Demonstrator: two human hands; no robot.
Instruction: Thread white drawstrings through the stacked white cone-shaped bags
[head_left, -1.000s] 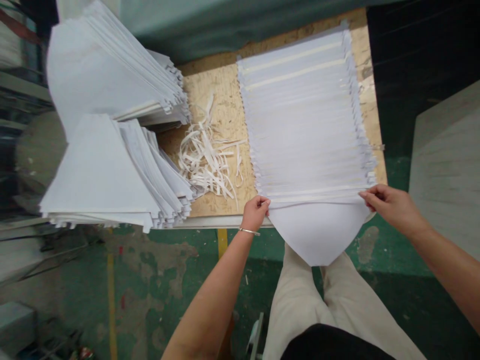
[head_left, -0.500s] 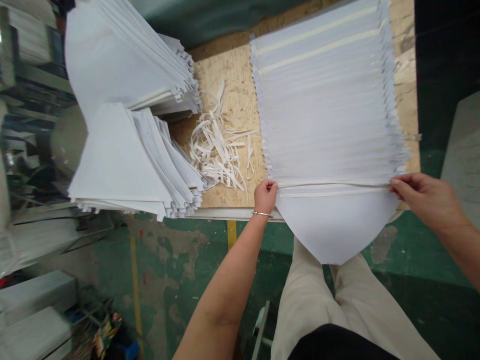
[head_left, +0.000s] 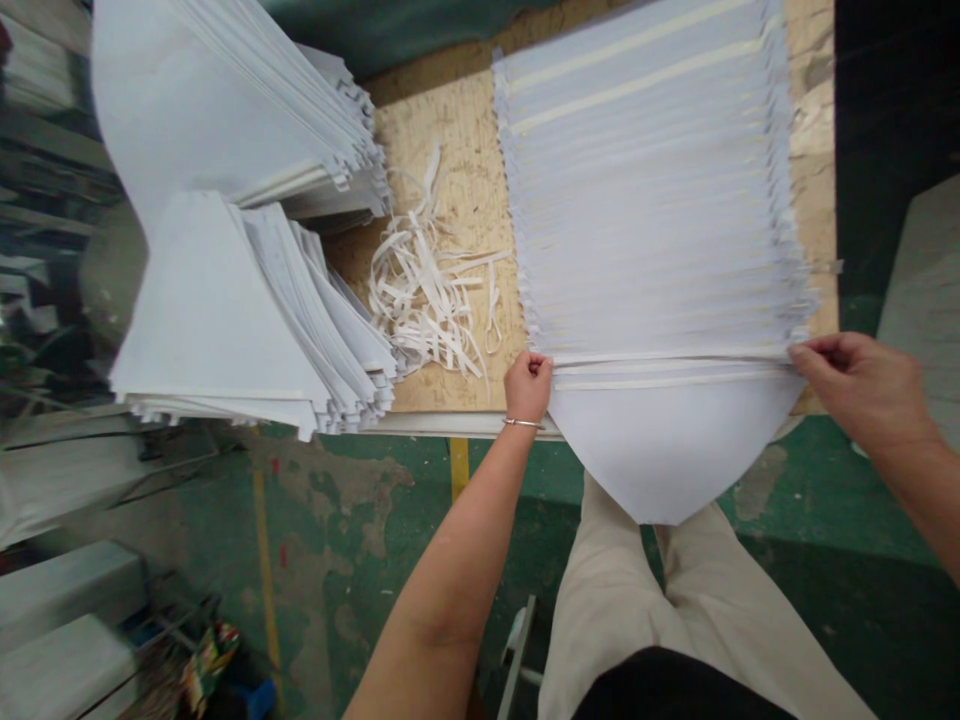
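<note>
A thin white strip [head_left: 675, 357] stretches across the near part of a spread row of overlapping white sheets [head_left: 652, 230]. My left hand [head_left: 529, 390] pinches its left end at the sheets' edge. At the other side my right hand [head_left: 862, 385] grips the right end between thumb and fingers. Whether either hand also touches the sheet beneath, I cannot tell. Just nearer to me, another pale band runs across the nearest sheet [head_left: 675, 440], whose tapered end hangs past the table edge over my legs.
A tangle of loose white strips [head_left: 427, 300] lies on the wooden tabletop [head_left: 465, 180] left of the row. Farther left stand two stacks of white cut sheets [head_left: 202, 310]. Grey boxes [head_left: 71, 590] sit at lower left. A pale panel [head_left: 926, 290] is at right.
My right hand has shifted slightly outward and away from me, with the strip's right end. My left hand stays at the left edge. The whole view has shifted a little.
</note>
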